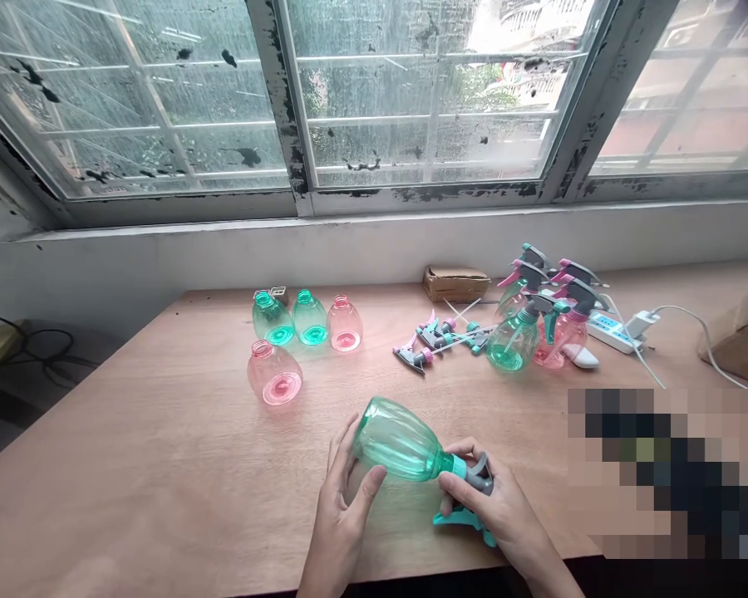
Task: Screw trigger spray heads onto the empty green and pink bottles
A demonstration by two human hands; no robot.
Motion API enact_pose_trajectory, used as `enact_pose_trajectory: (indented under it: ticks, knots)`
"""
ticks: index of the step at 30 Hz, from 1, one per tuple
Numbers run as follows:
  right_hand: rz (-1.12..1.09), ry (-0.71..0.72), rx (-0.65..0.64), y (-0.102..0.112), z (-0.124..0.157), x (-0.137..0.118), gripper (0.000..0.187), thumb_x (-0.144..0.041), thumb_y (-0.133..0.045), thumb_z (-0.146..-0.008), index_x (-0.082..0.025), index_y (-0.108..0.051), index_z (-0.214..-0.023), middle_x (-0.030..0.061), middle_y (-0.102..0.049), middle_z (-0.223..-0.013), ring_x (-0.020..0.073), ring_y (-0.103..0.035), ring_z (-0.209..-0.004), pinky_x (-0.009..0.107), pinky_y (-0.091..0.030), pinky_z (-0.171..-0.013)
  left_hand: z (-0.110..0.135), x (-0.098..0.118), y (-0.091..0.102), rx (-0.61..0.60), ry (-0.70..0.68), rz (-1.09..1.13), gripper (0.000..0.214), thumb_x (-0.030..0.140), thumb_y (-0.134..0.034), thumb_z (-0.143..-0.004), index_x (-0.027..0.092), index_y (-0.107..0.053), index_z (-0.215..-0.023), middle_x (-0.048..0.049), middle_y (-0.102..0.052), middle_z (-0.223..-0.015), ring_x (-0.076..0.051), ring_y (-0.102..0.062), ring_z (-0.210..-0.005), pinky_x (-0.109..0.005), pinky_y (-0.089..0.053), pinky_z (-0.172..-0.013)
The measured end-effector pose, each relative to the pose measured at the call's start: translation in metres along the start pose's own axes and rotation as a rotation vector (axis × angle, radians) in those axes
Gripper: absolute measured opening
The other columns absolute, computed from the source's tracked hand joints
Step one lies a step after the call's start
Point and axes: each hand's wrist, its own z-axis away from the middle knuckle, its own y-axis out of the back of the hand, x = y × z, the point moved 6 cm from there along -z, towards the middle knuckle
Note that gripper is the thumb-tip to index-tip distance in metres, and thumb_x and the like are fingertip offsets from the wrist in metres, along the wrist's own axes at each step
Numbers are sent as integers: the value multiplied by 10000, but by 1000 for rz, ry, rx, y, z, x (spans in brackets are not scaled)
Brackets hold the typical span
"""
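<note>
A clear green spray bottle [399,440] lies tilted on its side just above the table's front part. My left hand [342,498] is wrapped round its base end, thumb toward me. My right hand [492,507] grips the trigger sprayer [474,475] at the neck, its thumb and fingers about the turquoise collar. The sprayer is grey, with a turquoise trigger [461,519] pointing down toward me. The sprayer sits on the bottle's neck; whether it is screwed tight I cannot tell. Part of the sprayer is hidden behind my right fingers.
Several open green and pink bottles [274,374] stand at the left. Loose trigger sprayers [436,336] lie in the middle, near a cardboard box [456,284]. Bottles with sprayers [512,345] stand to the right, beside a power strip [614,330]. A pixelated patch covers the lower right.
</note>
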Motion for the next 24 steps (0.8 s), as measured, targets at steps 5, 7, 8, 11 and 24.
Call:
enact_pose_trajectory:
  ticks: [5,7,8,11,24]
  knots:
    - [-44,-14,-39,-1,-1,0,410,-500,-840,-887,-193,-632,-1061,-2,-733,-651,226,-698,-639,383,-606,-675,6,0,-6,-68,43,75,624,404,-696,-977,324,-470,-1554,-102,-520,-1619,-330,-459,-1517,-483,-372,-1255]
    - [-35,-13,-52,-1,0,0,405,-494,-849,-879,-193,-645,-1058,-4,-725,-679,228,-702,-651,393,-615,-684,8,2,-8,-80,35,71,647,397,-687,-985,321,-420,-1569,-106,-522,-1614,-327,-445,-1526,-486,-364,-1255]
    - [-26,-12,-58,-2,0,-1,401,-488,-854,-875,-192,-653,-1055,-6,-718,-690,229,-703,-658,398,-617,-689,9,2,-9,-79,29,72,660,401,-692,-981,315,-405,-1569,-111,-530,-1604,-333,-448,-1522,-493,-368,-1248]
    - [0,-4,-49,-3,2,-2,379,-467,-862,-870,-193,-670,-1048,-13,-704,-707,229,-702,-670,398,-614,-697,8,1,-9,-40,36,66,710,441,-749,-929,275,-412,-1532,-141,-581,-1542,-366,-500,-1473,-523,-397,-1210]
    - [25,41,40,1,-1,2,409,-485,-869,-845,-189,-703,-1074,-2,-722,-755,240,-724,-663,409,-613,-678,5,9,-14,68,29,136,686,380,-810,-857,263,-538,-1476,-108,-623,-1514,-356,-508,-1469,-494,-350,-1243]
